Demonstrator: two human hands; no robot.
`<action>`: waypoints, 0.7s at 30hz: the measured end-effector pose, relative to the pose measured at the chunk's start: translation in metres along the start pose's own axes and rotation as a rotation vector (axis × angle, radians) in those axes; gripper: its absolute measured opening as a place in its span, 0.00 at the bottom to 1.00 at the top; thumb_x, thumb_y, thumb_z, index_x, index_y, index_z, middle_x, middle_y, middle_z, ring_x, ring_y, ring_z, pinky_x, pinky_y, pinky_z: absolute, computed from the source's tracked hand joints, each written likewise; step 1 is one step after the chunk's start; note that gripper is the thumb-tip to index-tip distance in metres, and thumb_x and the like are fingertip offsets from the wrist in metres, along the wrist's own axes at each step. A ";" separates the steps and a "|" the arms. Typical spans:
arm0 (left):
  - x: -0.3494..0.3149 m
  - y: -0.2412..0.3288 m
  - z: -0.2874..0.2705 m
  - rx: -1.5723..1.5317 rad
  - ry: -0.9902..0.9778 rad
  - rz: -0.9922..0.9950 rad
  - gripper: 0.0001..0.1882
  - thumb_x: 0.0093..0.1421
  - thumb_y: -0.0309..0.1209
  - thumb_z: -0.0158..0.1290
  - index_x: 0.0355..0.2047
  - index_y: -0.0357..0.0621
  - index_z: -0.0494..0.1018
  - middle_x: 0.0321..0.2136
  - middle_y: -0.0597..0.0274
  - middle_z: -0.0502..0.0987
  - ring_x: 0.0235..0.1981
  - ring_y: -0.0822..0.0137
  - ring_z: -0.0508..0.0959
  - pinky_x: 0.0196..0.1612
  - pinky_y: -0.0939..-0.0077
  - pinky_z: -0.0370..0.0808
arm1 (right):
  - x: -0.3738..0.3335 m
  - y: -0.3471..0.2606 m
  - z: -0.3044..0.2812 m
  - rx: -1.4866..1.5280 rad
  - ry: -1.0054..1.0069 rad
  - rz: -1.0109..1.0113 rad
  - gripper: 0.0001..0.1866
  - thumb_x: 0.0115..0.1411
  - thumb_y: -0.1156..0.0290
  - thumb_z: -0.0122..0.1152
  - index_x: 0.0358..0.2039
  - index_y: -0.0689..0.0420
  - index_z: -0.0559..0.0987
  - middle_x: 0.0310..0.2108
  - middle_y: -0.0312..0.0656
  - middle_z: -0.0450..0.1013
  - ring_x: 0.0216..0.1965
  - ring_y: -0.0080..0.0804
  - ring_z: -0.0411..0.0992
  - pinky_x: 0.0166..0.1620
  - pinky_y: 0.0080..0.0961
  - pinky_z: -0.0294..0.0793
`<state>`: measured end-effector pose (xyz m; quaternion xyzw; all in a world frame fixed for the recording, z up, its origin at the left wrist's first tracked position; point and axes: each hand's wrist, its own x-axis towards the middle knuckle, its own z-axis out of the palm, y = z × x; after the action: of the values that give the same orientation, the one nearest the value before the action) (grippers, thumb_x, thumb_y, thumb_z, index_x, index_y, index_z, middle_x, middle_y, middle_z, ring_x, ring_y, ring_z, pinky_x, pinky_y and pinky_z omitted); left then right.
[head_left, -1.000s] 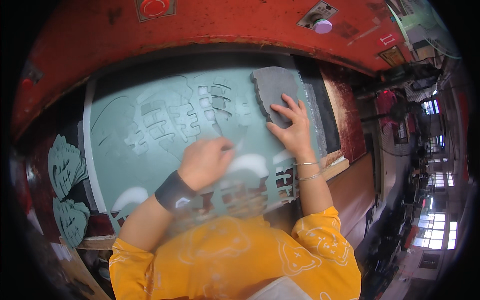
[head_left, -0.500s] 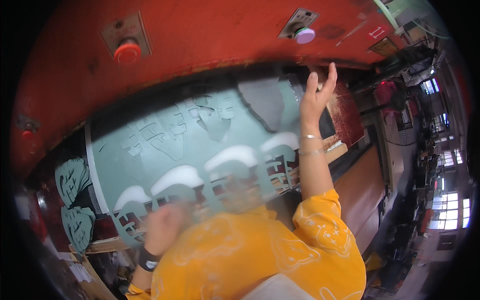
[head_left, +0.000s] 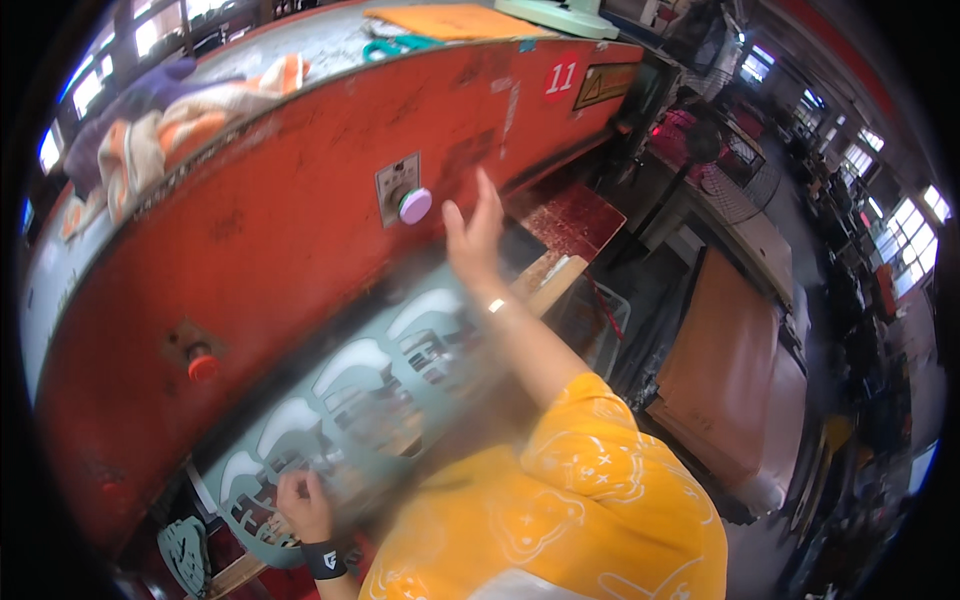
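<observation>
My right hand (head_left: 475, 235) is raised before the red machine front (head_left: 300, 200), its fingers apart and nothing in them. Just left of its fingertips is a round purple push button (head_left: 414, 206), with a gap between. Down at the near left, my left hand (head_left: 303, 503) has its fingers curled in over a grey-green sheet (head_left: 375, 395); whether they grip anything is hidden. Large shoe-part-like openings are cut along the sheet's near side, and its far part runs under the machine. A stack of cut grey-green pieces (head_left: 184, 555) lies left of my left hand.
A red mushroom button (head_left: 203, 364) sticks out of the machine front at left. Cloths (head_left: 150, 150) lie on the machine's top. A wooden bar (head_left: 550, 285) is right of the sheet. Brown sheets (head_left: 715, 370) are stacked farther right, with a standing fan (head_left: 735, 175) beyond.
The view has swung up and right, showing the machine's top. My right hand now appears nearer the purple button, still open. My left hand stays by the sheet's near left part.
</observation>
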<state>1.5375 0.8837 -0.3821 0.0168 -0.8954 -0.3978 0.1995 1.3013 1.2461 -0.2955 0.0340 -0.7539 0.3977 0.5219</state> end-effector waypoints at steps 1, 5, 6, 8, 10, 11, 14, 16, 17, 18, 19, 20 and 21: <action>0.000 0.001 0.001 0.027 0.028 -0.003 0.06 0.54 0.27 0.54 0.23 0.38 0.71 0.22 0.55 0.71 0.24 0.56 0.72 0.29 0.68 0.68 | -0.009 0.011 -0.023 -0.048 -0.074 0.093 0.34 0.59 0.56 0.57 0.60 0.60 0.60 0.56 0.56 0.63 0.57 0.53 0.60 0.60 0.44 0.55; 0.001 0.006 0.009 0.294 -0.109 0.028 0.08 0.54 0.30 0.54 0.22 0.39 0.72 0.23 0.52 0.72 0.27 0.49 0.73 0.33 0.60 0.69 | -0.041 0.056 -0.099 -0.415 -0.734 0.296 0.20 0.61 0.51 0.52 0.42 0.52 0.79 0.40 0.49 0.76 0.45 0.49 0.71 0.54 0.43 0.62; 0.002 0.008 0.011 0.322 -0.156 0.039 0.09 0.53 0.30 0.55 0.21 0.39 0.72 0.23 0.51 0.72 0.29 0.48 0.73 0.34 0.58 0.69 | -0.047 0.065 -0.111 -0.502 -0.941 0.293 0.19 0.61 0.51 0.52 0.37 0.53 0.81 0.38 0.48 0.77 0.44 0.49 0.72 0.53 0.43 0.63; 0.001 0.011 0.013 0.313 -0.095 0.125 0.09 0.53 0.30 0.56 0.21 0.38 0.71 0.22 0.51 0.72 0.28 0.48 0.72 0.33 0.58 0.69 | -0.060 0.069 -0.127 -0.364 -0.905 0.189 0.19 0.60 0.52 0.52 0.32 0.54 0.82 0.36 0.47 0.77 0.42 0.49 0.72 0.54 0.42 0.62; -0.002 0.013 0.015 0.295 -0.081 0.128 0.10 0.53 0.28 0.56 0.20 0.38 0.69 0.21 0.51 0.70 0.27 0.47 0.71 0.32 0.57 0.66 | -0.066 0.068 -0.137 -0.299 -0.918 0.129 0.19 0.60 0.53 0.52 0.33 0.54 0.82 0.37 0.45 0.77 0.42 0.48 0.72 0.54 0.42 0.60; -0.003 0.014 0.016 0.295 -0.073 0.136 0.10 0.53 0.28 0.56 0.20 0.37 0.69 0.21 0.51 0.70 0.28 0.47 0.71 0.32 0.57 0.66 | -0.067 0.066 -0.140 -0.321 -0.898 0.093 0.19 0.60 0.53 0.53 0.33 0.54 0.82 0.38 0.45 0.77 0.43 0.47 0.71 0.53 0.42 0.60; -0.006 0.011 0.018 0.278 -0.037 0.120 0.10 0.55 0.28 0.55 0.20 0.37 0.68 0.22 0.49 0.69 0.30 0.47 0.69 0.34 0.56 0.64 | -0.068 0.057 -0.145 -0.369 -0.901 0.048 0.20 0.60 0.52 0.53 0.35 0.55 0.81 0.40 0.44 0.76 0.46 0.44 0.69 0.52 0.42 0.60; -0.008 0.008 0.019 0.275 -0.034 0.153 0.11 0.55 0.28 0.55 0.20 0.37 0.68 0.23 0.48 0.69 0.30 0.46 0.69 0.34 0.56 0.64 | -0.071 0.054 -0.147 -0.362 -0.834 0.020 0.21 0.59 0.50 0.53 0.36 0.56 0.81 0.40 0.44 0.76 0.46 0.44 0.70 0.52 0.42 0.60; -0.008 0.006 0.020 0.275 -0.028 0.167 0.11 0.56 0.28 0.54 0.20 0.37 0.68 0.23 0.48 0.69 0.30 0.45 0.69 0.34 0.56 0.64 | -0.074 0.054 -0.148 -0.357 -0.806 0.007 0.22 0.59 0.49 0.53 0.36 0.56 0.81 0.40 0.45 0.76 0.46 0.44 0.70 0.52 0.42 0.60; -0.009 0.004 0.020 0.278 -0.041 0.163 0.11 0.56 0.29 0.54 0.20 0.36 0.68 0.23 0.47 0.69 0.30 0.44 0.68 0.35 0.55 0.64 | -0.078 0.055 -0.148 -0.358 -0.811 0.016 0.22 0.59 0.48 0.53 0.36 0.56 0.81 0.40 0.45 0.76 0.47 0.43 0.70 0.52 0.42 0.59; -0.010 0.002 0.020 0.264 -0.066 0.150 0.12 0.57 0.30 0.53 0.20 0.36 0.67 0.24 0.46 0.68 0.31 0.43 0.68 0.36 0.53 0.63 | -0.081 0.057 -0.149 -0.359 -0.819 0.025 0.23 0.58 0.47 0.54 0.37 0.56 0.81 0.40 0.46 0.76 0.47 0.43 0.70 0.52 0.42 0.59; -0.012 0.001 0.020 0.255 -0.087 0.113 0.13 0.57 0.30 0.53 0.20 0.35 0.67 0.24 0.46 0.68 0.31 0.43 0.68 0.36 0.53 0.63 | -0.084 0.059 -0.150 -0.348 -0.782 0.023 0.24 0.58 0.47 0.54 0.37 0.57 0.81 0.40 0.46 0.76 0.47 0.43 0.70 0.52 0.42 0.59; -0.015 0.001 0.021 0.249 -0.108 0.092 0.13 0.57 0.31 0.53 0.20 0.35 0.67 0.24 0.46 0.68 0.31 0.43 0.68 0.36 0.52 0.63 | -0.086 0.060 -0.151 -0.381 -0.874 0.073 0.25 0.57 0.46 0.54 0.37 0.57 0.81 0.39 0.47 0.76 0.47 0.43 0.70 0.53 0.41 0.59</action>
<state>1.5432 0.9018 -0.3993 -0.0211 -0.9470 -0.2746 0.1654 1.4268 1.3522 -0.3784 0.0755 -0.9629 0.2188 0.1386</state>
